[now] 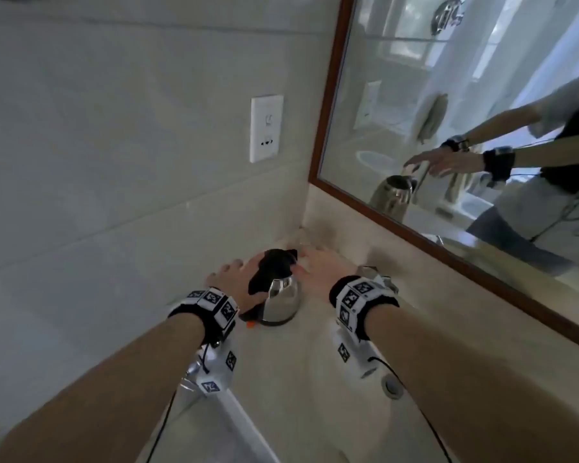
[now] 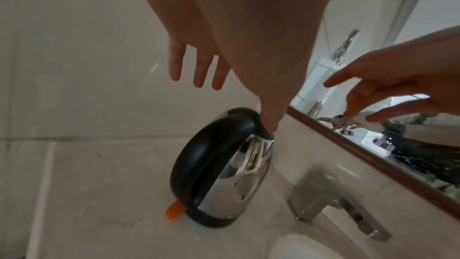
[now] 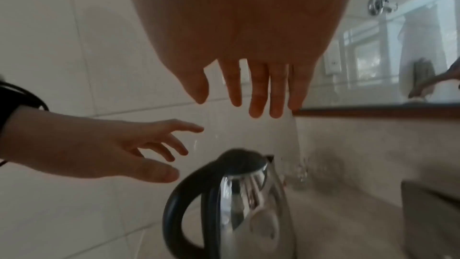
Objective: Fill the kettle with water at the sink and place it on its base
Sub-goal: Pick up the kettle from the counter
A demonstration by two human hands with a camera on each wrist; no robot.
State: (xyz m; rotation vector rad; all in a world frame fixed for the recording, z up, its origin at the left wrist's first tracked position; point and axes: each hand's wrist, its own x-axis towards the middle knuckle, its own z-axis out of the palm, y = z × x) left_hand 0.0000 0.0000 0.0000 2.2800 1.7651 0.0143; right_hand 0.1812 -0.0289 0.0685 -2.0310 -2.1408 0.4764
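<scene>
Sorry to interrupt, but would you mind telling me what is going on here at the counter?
A person stands at a bathroom counter with both hands spread over a steel kettle that sits upright on the counter in the corner beside the mirror. The left hand hovers by the black handle and the right hand above the lid; neither holds it. The faucet is just to the right. Whether the kettle has water in it cannot be seen.
</scene>
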